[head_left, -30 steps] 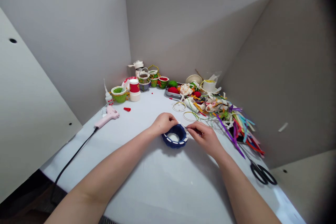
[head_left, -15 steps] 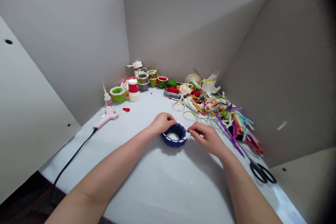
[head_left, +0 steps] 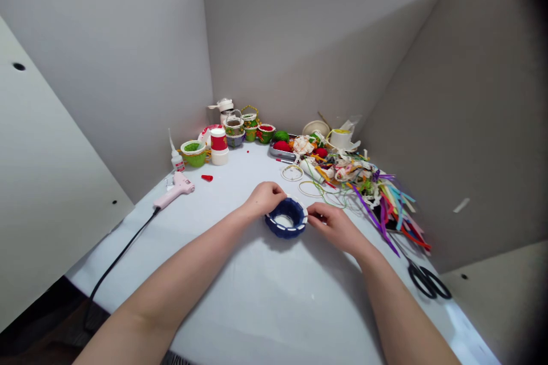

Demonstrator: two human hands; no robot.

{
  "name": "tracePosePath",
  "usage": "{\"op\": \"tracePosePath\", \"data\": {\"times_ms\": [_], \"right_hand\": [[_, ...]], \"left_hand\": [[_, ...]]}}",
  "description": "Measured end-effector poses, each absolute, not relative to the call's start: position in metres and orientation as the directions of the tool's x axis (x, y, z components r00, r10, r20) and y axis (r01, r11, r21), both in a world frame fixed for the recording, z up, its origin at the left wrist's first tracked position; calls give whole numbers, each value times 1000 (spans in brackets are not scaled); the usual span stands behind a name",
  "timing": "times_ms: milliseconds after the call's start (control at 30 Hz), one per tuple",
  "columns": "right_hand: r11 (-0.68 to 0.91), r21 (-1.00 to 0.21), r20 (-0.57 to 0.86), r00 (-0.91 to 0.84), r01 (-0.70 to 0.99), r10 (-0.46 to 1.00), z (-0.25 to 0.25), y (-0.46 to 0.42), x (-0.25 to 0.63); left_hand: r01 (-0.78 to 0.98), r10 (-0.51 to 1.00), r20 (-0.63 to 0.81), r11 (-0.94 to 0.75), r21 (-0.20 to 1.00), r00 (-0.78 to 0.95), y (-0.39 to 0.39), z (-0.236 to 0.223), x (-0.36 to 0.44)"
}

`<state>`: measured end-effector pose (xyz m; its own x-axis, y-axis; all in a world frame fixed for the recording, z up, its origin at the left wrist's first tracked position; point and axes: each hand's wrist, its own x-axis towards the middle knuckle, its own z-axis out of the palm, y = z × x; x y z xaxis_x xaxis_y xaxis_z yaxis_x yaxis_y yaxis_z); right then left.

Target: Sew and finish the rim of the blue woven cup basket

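A small round basket (head_left: 286, 232), dark blue with white along its rim, is held just over the white table in the head view. Its open top faces me, and a pale bottom shows inside. On the rim's upper left, my left hand (head_left: 266, 198) is closed in a pinch. My right hand (head_left: 330, 222) is at the rim's right side, its fingers bent and thumb and forefinger together at the edge. Whether those fingertips also hold a strand is too small to make out.
Left lie a pink glue gun (head_left: 174, 190) with a black cord, a red cap (head_left: 207, 178) and a glue bottle (head_left: 177, 159). Small finished baskets (head_left: 234, 128) stand at the back. Yarn and ribbon scraps (head_left: 349, 170) heap up at right, near black-handled scissors (head_left: 428, 281). Grey panels enclose the table.
The right fingers have come in closer against the basket's right rim. The basket has turned or tilted slightly; the left hand keeps its pinch on the rim.
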<state>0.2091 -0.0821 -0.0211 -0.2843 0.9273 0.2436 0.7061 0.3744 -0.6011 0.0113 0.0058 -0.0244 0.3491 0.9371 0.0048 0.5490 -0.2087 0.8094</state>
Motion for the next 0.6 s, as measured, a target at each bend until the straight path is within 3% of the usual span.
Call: {"op": "tracePosePath", "data": {"times_ms": [300,600], "right_hand": [[303,-642,305,-128,704,944,-47,-66,206],[362,-636,367,-146,681,919,-51,-65,200]], "left_hand": [[626,931,-82,-172,761,356,8,-5,-4],[463,904,20,-237,854,427,6,-17,9]]}}
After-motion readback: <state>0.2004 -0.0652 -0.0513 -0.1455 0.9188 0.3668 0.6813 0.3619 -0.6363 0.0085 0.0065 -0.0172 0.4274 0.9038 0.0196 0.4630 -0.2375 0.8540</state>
